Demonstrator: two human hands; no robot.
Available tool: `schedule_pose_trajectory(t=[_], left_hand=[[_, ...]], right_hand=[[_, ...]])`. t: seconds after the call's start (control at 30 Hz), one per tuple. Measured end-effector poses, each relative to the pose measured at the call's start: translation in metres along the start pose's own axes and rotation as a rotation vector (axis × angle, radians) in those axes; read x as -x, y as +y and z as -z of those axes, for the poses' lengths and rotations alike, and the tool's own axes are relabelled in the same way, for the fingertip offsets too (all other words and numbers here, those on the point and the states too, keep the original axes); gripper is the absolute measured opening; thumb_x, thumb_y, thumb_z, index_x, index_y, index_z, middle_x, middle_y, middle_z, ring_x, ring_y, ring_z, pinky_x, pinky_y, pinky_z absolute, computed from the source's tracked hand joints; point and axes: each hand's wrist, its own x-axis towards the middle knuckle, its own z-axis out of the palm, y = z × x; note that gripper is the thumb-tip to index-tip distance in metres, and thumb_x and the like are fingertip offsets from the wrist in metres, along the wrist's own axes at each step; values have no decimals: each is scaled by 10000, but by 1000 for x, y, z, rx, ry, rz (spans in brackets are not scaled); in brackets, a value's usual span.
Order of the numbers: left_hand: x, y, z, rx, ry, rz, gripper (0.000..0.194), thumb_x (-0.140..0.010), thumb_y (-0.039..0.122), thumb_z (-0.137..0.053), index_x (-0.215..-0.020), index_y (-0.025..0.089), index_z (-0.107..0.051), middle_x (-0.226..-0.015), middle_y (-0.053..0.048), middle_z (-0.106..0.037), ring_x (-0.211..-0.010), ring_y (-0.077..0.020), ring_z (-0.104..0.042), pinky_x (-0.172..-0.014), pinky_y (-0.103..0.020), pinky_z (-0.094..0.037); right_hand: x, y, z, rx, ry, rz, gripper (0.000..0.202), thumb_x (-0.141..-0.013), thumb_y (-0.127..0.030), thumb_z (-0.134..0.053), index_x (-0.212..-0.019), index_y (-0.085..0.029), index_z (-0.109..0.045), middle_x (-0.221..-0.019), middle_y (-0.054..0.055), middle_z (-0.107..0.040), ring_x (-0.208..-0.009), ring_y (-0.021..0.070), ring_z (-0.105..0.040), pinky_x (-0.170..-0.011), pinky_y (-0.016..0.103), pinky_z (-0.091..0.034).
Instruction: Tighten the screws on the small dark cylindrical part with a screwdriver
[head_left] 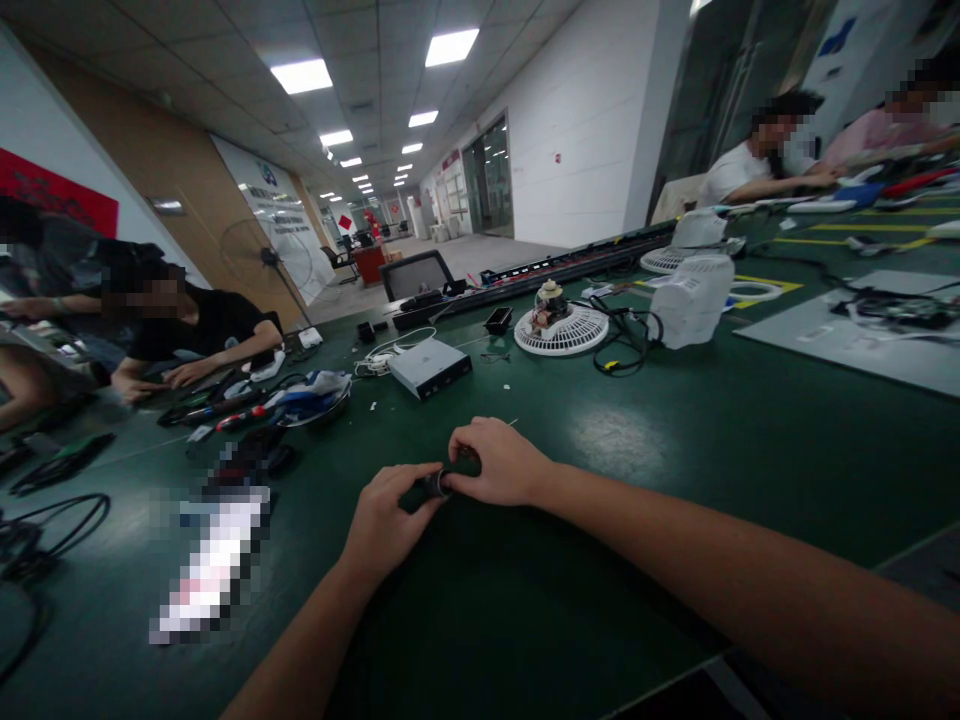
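Between my two hands, low over the green table point(480, 600), is a small dark round part point(436, 485) with a ring-like end. My left hand point(386, 520) grips it between thumb and fingers from the left. From the other side, my right hand point(499, 462) is closed in a pinch, its thumb and fingertips at the part's ring end. A thin light-coloured tip point(514, 422) shows just beyond the right hand; what it belongs to is hidden. The fingers cover much of the part, so its exact kind cannot be made out.
Ahead lie a silver optical drive point(430, 366) with a white cable, a black small box point(498, 320), a white fan grille point(562, 335) bearing a motor, and a white housing point(694, 300). A blurred bright screen point(214, 570) is left. Other people sit at both sides.
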Motion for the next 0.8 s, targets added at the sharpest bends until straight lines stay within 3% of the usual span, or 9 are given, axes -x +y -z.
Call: schedule_pose_trajectory(t=[0.17,0.27,0.4,0.57,0.7,0.8], left_hand=[[-1,0,-1,-15,66,123,343,-775,264,-731,-1113,251,-674,-1048,-26,-744,-926,-220,-695,-838,-388,-567],[-2,-2,-2,-20,103,175,338,-778,264,-723,-1111,254,-669,-1011,-12,-749,-885,-209,-703,-826,-375,-575],[-3,-6,-2,-17,143,233,320,-784,291,-710,-1099,249,-668,-937,-7,-755,-817,-204,-712,-792,-374,-593],[-2,-11,-2,-10,160,274,317,-787,299,-710,-1097,245,-665,-935,-17,-759,-802,-205,-722,-783,-381,-603],[-2,-12,-2,-18,153,290,327,-781,307,-719,-1099,247,-668,-934,-18,-758,-802,-208,-723,-775,-380,-606],[-2,-10,-1,-19,138,269,328,-778,298,-719,-1098,250,-668,-918,-12,-757,-795,-207,-719,-771,-380,-605]], right_hand=[[0,6,5,5,136,33,208,-904,-148,-524,-1086,-145,-624,-1003,89,-615,-969,210,-542,-886,378,-443],[-1,11,8,27,219,66,253,-943,-198,-516,-1172,-167,-620,-1096,110,-562,-1037,224,-515,-918,394,-433],[-1,12,11,31,310,58,224,-924,-302,-603,-1124,-217,-659,-988,70,-576,-947,216,-533,-850,371,-407],[-2,12,11,-254,500,-45,142,-926,-327,-602,-972,-198,-639,-838,18,-639,-788,167,-579,-756,315,-418],[-4,15,8,-497,478,-130,170,-950,-345,-543,-965,-191,-611,-807,19,-673,-737,155,-623,-688,292,-451],[-4,16,7,-544,431,-136,164,-943,-338,-549,-956,-184,-605,-820,28,-689,-738,156,-647,-697,297,-478]])
